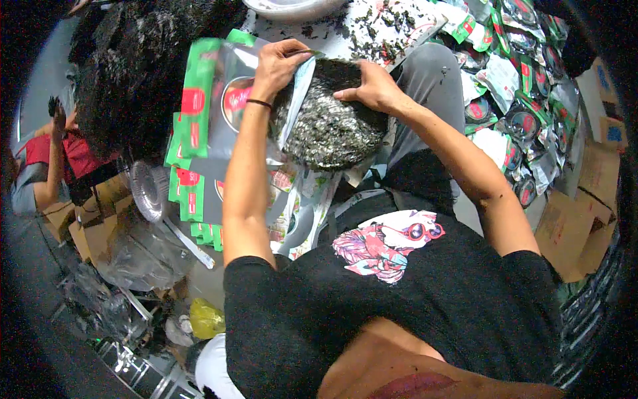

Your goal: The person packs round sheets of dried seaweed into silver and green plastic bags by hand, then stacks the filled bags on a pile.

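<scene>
A round, dark, glossy cake of what looks like dried seaweed (332, 133) is in front of me at the top middle. My right hand (372, 90) grips its upper right edge, thumb on the face and fingers behind. At its left, my left hand (280, 66) pinches the upper edge of a plastic pouch (298, 103), whose pale bluish side lies against the seaweed. Just left of that hand is a clear-windowed pouch (229, 110) with green and red print, atop several similar green pouches (191, 193). The seaweed's lower edge is above my lap.
Filled pouches (518, 123) are heaped at the right, beside cardboard boxes (571, 229). Dark flakes litter a white surface (425, 20) at the top, near a pale basin (292, 6). A large dark heap (126, 73) stands upper left, near another person's hand (58, 120). A clear plastic container (149, 193) lies below.
</scene>
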{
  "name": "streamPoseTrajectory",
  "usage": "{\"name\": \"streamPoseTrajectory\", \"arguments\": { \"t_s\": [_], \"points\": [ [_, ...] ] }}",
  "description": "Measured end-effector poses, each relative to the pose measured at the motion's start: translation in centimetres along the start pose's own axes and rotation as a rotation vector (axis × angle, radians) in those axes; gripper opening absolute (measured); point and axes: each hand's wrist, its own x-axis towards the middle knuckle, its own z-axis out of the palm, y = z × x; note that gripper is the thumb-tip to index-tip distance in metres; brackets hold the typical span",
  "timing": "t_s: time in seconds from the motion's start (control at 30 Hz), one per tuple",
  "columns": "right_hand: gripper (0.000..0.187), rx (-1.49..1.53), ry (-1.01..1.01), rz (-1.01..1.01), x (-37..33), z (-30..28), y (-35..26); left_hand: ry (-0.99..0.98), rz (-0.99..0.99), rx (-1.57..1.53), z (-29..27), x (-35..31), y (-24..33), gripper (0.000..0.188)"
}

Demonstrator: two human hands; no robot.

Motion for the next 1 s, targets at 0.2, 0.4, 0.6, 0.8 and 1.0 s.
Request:
{"name": "streamPoseTrajectory", "arguments": {
  "t_s": [0.2,0.4,0.6,0.8,1.0],
  "points": [
    [0.072,-0.111,-0.062,-0.243,-0.1,-1.0,-2.7,0.182,0.094,-0.269,1.3,-2.2,2.2,0.009],
    [0.079,0.134,-0.024,-0.099,0.1,-1.4,-4.9,0.380,0.144,-0.191,1.0,-3.2,3.3,0.009],
    [0.067,-0.008,0.103,-0.139,0.2,-0.1,-2.2,0.477,0.072,-0.241,1.7,-3.1,2.6,0.009],
    [0.054,-0.190,0.194,-0.391,0.3,0.2,-5.5,0.494,0.307,0.141,2.0,-2.8,5.4,0.011],
    [0.061,0.095,0.192,-0.389,-0.7,-0.9,-8.4,0.359,-0.127,0.590,1.0,-4.1,10.9,0.058]
  ]
}}
